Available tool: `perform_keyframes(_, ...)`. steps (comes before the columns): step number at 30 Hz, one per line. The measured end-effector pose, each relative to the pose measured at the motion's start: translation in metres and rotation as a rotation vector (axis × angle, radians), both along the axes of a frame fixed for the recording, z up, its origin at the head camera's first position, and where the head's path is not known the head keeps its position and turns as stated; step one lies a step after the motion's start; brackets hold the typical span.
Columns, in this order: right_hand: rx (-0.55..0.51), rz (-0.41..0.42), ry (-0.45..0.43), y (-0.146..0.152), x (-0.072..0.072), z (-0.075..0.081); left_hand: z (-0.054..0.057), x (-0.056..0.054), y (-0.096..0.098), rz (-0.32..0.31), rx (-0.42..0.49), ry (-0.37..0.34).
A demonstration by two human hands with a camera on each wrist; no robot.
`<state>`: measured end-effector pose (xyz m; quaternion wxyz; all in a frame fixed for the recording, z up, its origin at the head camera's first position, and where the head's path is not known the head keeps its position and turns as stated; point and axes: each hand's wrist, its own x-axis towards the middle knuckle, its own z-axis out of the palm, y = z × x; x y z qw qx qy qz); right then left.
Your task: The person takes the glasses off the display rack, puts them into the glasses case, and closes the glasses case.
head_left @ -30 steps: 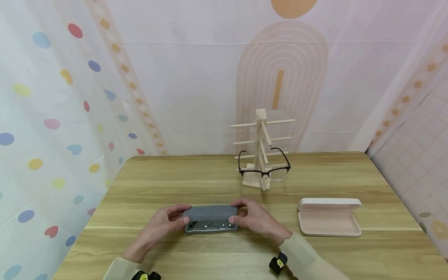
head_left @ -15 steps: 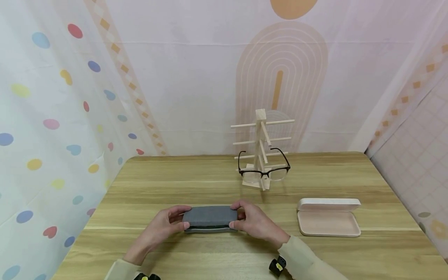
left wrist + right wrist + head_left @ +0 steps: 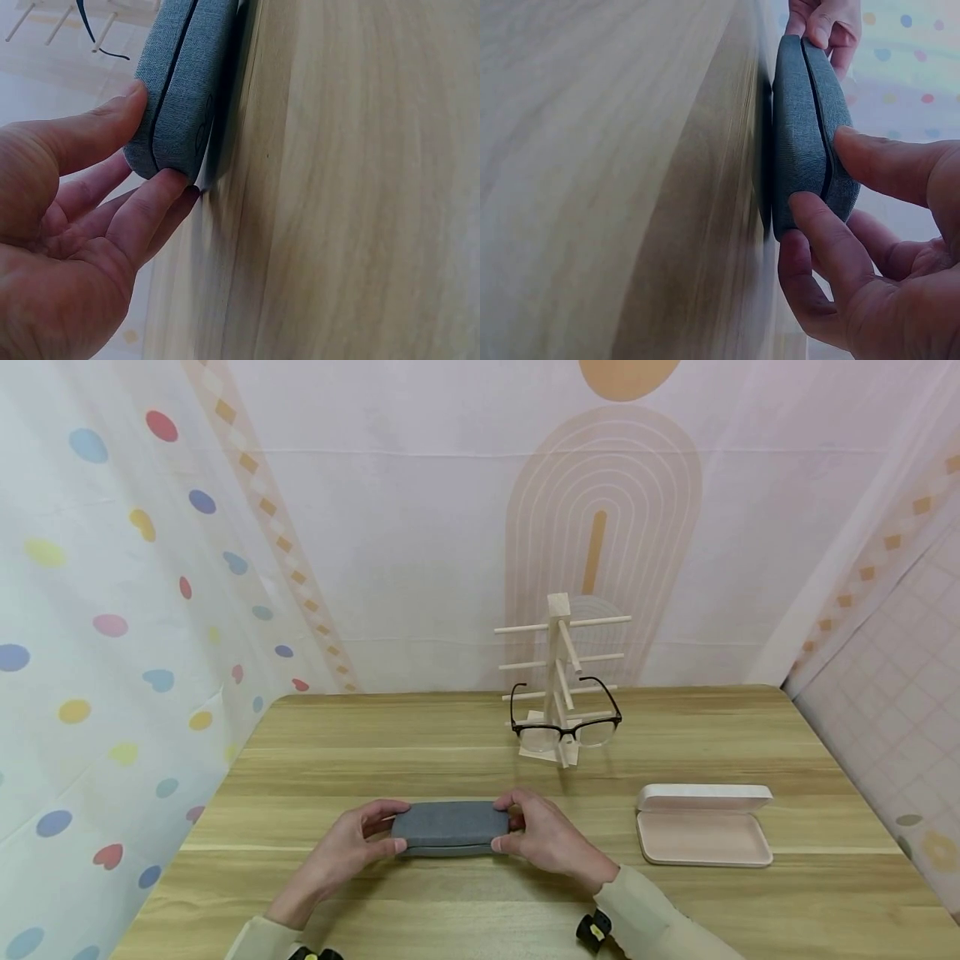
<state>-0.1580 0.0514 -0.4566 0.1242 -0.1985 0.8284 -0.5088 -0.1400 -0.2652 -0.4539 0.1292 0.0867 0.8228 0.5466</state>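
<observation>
Both hands hold a grey-blue fabric glasses case (image 3: 450,827) at the front middle of the table, one at each end. My left hand (image 3: 351,842) grips the left end, its thumb by the lid's front edge and fingers behind and under the corner. On the other end, my right hand (image 3: 553,837) does the same. The lid is down, with a thin dark seam still showing along the case (image 3: 180,82) in the left wrist view. Inside, the glasses are hidden. The right wrist view shows the case (image 3: 802,127) close over the wood.
Behind the case stands a wooden glasses rack (image 3: 558,643) with several pegs, black-rimmed glasses (image 3: 567,732) hanging low on it. To the right lies a white glasses case (image 3: 705,839), lid raised, pink inside. Printed curtains (image 3: 420,552) surround the wooden table (image 3: 360,743).
The lid of the grey-blue case has come down over the glasses that showed inside a second ago. Both hands have kept their places at the ends.
</observation>
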Motion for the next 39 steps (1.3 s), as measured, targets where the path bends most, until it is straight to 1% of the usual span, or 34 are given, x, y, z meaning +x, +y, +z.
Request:
perform_keyframes(4,0.015,-0.004,0.018,0.0,-0.001,-0.001,0.0,0.0,0.0,0.003,-0.002,-0.004)
perform_keyframes(8,0.028,-0.003,0.018,0.0,-0.001,-0.002,0.0,0.001,0.0,0.007,0.009,-0.013)
perform_keyframes(13,0.025,0.003,-0.006,-0.001,-0.001,-0.002,0.001,0.001,0.0,0.014,0.026,-0.037)
perform_keyframes(16,0.02,0.006,-0.019,-0.001,0.0,-0.001,0.002,0.001,0.001,0.008,0.029,-0.051)
perform_keyframes(20,0.034,0.013,-0.002,-0.001,0.002,-0.002,0.002,0.002,0.004,-0.009,0.025,-0.061)
perform_keyframes(22,0.047,0.015,0.017,-0.001,0.003,-0.002,0.001,0.002,0.006,-0.001,0.024,-0.065)
perform_keyframes(23,0.056,0.014,0.031,0.0,0.004,-0.003,0.001,0.003,0.008,0.008,0.012,-0.056)
perform_keyframes(25,0.073,0.008,0.055,0.001,0.006,-0.002,0.002,0.006,0.011,0.033,-0.017,-0.034)
perform_keyframes(27,0.087,-0.003,0.086,0.003,0.009,-0.001,0.003,0.009,0.014,0.065,-0.053,0.004)
perform_keyframes(29,0.102,-0.022,0.122,0.005,0.013,0.001,0.006,0.012,0.019,0.111,-0.107,0.068)
perform_keyframes(31,0.102,-0.05,0.163,0.008,0.018,0.004,0.009,0.015,0.025,0.159,-0.137,0.127)
perform_keyframes(34,0.091,-0.096,0.252,0.011,0.025,0.01,0.014,0.02,0.035,0.243,-0.149,0.221)
perform_keyframes(37,0.076,-0.126,0.372,0.016,0.03,0.017,0.02,0.024,0.045,0.296,-0.125,0.312)
perform_keyframes(39,0.073,-0.13,0.453,0.02,0.033,0.021,0.023,0.025,0.052,0.317,-0.109,0.372)
